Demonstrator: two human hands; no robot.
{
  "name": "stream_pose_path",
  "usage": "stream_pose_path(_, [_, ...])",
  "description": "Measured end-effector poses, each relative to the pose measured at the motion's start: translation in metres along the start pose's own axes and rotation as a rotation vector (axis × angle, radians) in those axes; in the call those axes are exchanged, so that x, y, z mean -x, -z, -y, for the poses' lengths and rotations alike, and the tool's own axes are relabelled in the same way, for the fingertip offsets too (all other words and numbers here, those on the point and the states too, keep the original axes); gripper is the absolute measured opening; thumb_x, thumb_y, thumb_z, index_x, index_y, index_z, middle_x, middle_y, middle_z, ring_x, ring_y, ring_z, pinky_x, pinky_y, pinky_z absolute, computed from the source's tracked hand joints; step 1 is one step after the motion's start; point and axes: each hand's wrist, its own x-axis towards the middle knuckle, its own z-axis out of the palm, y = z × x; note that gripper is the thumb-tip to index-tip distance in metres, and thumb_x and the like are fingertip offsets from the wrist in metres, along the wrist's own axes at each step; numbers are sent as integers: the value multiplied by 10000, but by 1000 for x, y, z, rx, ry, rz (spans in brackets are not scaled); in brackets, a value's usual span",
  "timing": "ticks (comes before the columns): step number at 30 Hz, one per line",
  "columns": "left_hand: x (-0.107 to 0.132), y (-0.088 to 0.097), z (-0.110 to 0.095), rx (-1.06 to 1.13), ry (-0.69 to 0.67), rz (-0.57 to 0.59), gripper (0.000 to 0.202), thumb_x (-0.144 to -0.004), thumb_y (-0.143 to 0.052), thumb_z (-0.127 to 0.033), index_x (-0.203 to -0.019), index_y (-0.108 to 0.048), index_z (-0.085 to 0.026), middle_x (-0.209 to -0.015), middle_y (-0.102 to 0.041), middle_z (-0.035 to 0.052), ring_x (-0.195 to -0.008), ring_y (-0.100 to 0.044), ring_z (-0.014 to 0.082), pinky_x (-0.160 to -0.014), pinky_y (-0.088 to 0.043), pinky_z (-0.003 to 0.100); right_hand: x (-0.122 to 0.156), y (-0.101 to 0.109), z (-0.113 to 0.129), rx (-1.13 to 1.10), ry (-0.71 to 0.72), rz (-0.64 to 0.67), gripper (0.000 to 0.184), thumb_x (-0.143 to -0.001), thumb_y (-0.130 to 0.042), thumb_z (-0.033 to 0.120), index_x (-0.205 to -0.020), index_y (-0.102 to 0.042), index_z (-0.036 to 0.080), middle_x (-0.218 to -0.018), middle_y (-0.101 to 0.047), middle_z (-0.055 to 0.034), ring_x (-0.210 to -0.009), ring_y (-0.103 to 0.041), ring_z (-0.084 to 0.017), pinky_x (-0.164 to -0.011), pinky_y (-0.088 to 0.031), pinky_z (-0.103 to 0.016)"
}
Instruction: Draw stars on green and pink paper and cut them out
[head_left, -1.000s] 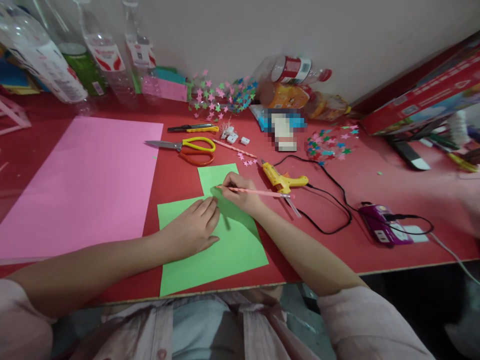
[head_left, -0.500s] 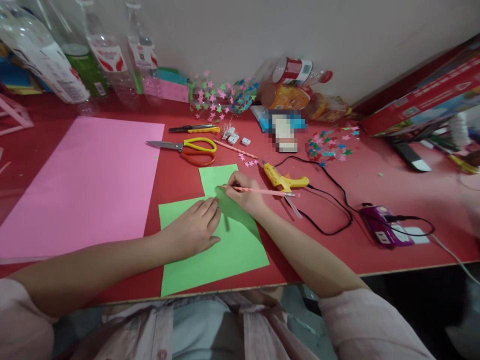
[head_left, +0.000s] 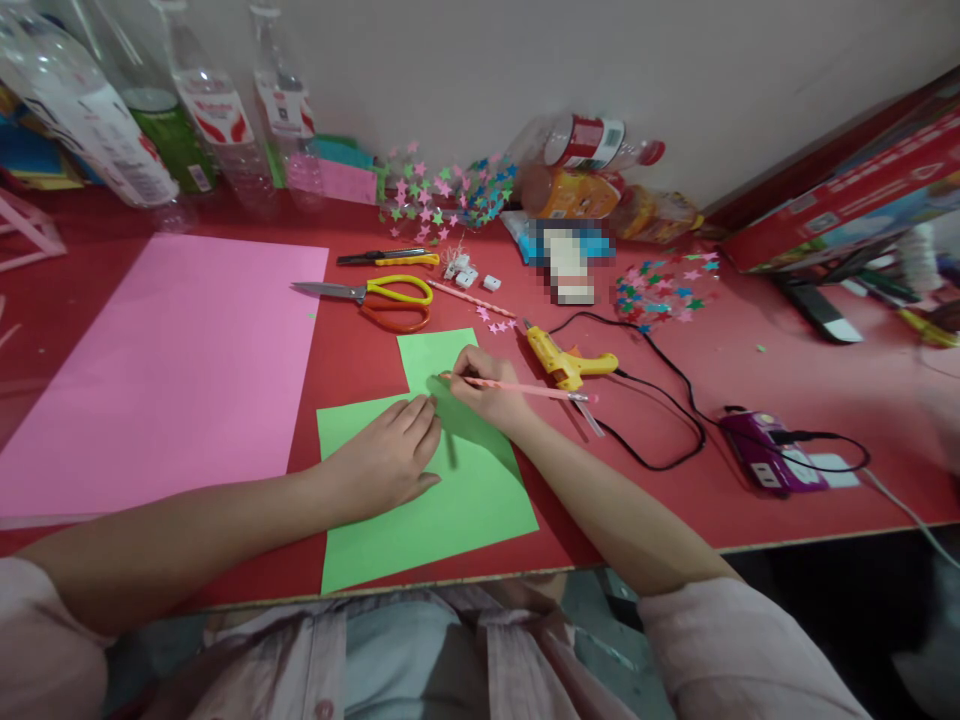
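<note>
A sheet of green paper (head_left: 420, 545) with a notched upper left corner lies at the table's front edge. My left hand (head_left: 394, 450) rests flat on it, fingers stretched out and holding nothing. Just to the right, my right hand (head_left: 487, 388) is closed around a pink pencil (head_left: 536, 389), its tip at the paper near the notch. The pencil leans over to the right, its eraser end close to a yellow glue gun (head_left: 566, 362). Any line drawn under the tip is too small to make out.
Left lies a large pink sheet (head_left: 187, 370). Beyond the green paper are scissors (head_left: 367, 293), a box cutter (head_left: 390, 258) and a second pencil (head_left: 472, 298). The glue gun's black cord runs to a purple power socket (head_left: 772, 455). Plastic bottles (head_left: 217, 120) stand along the wall.
The pencil's eraser end has dipped slightly toward me and the right hand has shifted a little. The left hand and paper stay put.
</note>
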Motion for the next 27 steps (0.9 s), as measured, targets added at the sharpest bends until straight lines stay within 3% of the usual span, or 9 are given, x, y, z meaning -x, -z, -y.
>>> stream_pose_path(22, [0, 0, 0, 3, -4, -11, 588, -914, -454, -471, -1247, -504, 11, -1327, -515, 273, -1279, -450, 355, -1060, -319, 456, 2, -2, 3, -44, 47, 85, 137, -731, -529, 234, -629, -443, 201, -546, -443, 54, -520, -380, -79, -492, -290, -215])
stream_pose_path(27, [0, 1, 1, -2, -12, 1, 588, -918, -454, -458, -1259, -493, 20, -1350, -492, 280, -1284, -444, 362, -1055, -326, 462, -1, 3, 0, -198, -27, 48, 166, -789, -526, 307, -683, -445, 208, -556, -496, 46, -487, -420, -83, -469, -319, -215])
